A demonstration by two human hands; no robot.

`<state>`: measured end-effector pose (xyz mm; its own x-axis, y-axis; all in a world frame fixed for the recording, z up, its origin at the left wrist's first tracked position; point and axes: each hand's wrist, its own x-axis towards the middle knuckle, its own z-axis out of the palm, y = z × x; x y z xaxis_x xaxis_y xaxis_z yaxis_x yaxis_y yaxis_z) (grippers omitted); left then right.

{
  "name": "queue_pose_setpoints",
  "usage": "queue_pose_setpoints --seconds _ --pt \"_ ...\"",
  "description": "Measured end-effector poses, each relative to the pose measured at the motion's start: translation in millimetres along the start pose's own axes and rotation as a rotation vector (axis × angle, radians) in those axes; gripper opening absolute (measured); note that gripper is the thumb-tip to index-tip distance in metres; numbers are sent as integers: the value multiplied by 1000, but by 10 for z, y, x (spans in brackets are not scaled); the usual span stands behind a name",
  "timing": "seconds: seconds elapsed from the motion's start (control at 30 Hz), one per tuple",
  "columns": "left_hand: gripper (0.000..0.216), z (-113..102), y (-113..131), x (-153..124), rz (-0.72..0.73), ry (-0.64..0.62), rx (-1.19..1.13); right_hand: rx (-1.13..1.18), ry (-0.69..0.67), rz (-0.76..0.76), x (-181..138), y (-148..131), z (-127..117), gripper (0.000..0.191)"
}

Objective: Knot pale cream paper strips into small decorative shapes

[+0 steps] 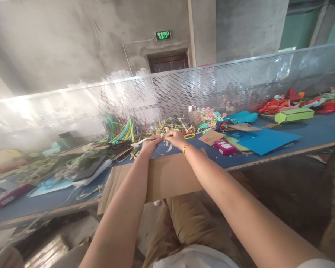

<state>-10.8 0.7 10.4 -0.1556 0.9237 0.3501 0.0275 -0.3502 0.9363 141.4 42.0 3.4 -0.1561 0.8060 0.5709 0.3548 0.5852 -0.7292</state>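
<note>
Over the blue tabletop, my left hand (151, 145) is closed in a pinch on a pale, flat strip (140, 142) that sticks out to its left. Close beside it, my right hand (175, 139) is also closed, its fingertips pinched on the strip's other part near the left fingers. The exact grip is small and partly hidden by the fingers. Just behind both hands lies a heap of dry, straw-like strips (174, 123). Below my forearms a sheet of brown cardboard (173, 176) hangs over the table's front edge. Yellow-handled scissors (189, 136) lie right of my right hand.
A bundle of coloured stems (120, 128) stands at the back left, near a laptop-like dark board (91, 169). To the right are a purple box (225, 147), blue sheets (268, 139) and a green box (294, 115). A perforated metal screen (167, 91) runs behind the table.
</note>
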Motion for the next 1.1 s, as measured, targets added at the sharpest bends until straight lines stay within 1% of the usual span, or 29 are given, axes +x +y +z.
queue_pose_setpoints --seconds 0.13,0.23,0.33,0.43,0.5,0.57,0.67,0.73,0.83,0.93,1.1 --pt "34 -19 4 6 -10 -26 -8 -14 -10 11 -20 -12 -26 18" --pt "31 -32 6 24 -8 -35 -22 -38 -25 19 -42 -43 -50 21" --pt "28 -34 15 28 18 -26 -32 -52 31 2 -66 -98 -75 16" --pt "27 -25 23 10 45 -12 -20 -105 158 -105 -95 -179 -83 12" --pt "27 -21 20 -2 86 -21 24 -172 191 -219 -120 -241 -68 12" --pt "24 -22 7 -2 158 -34 129 -238 160 -317 -147 -298 -37 11" --pt "16 -27 -22 22 234 -21 279 -319 76 -413 -181 -366 10 11" --pt "8 -25 -37 40 232 -7 315 -355 42 -446 -197 -397 25 12" --pt "4 -12 -45 46 227 -10 353 -387 45 -447 -205 -417 21 9" --pt "9 4 -40 29 210 -25 361 -320 60 -406 -184 -397 17 7" --pt "19 10 -40 27 177 -86 287 -22 61 -305 -127 -305 53 5"
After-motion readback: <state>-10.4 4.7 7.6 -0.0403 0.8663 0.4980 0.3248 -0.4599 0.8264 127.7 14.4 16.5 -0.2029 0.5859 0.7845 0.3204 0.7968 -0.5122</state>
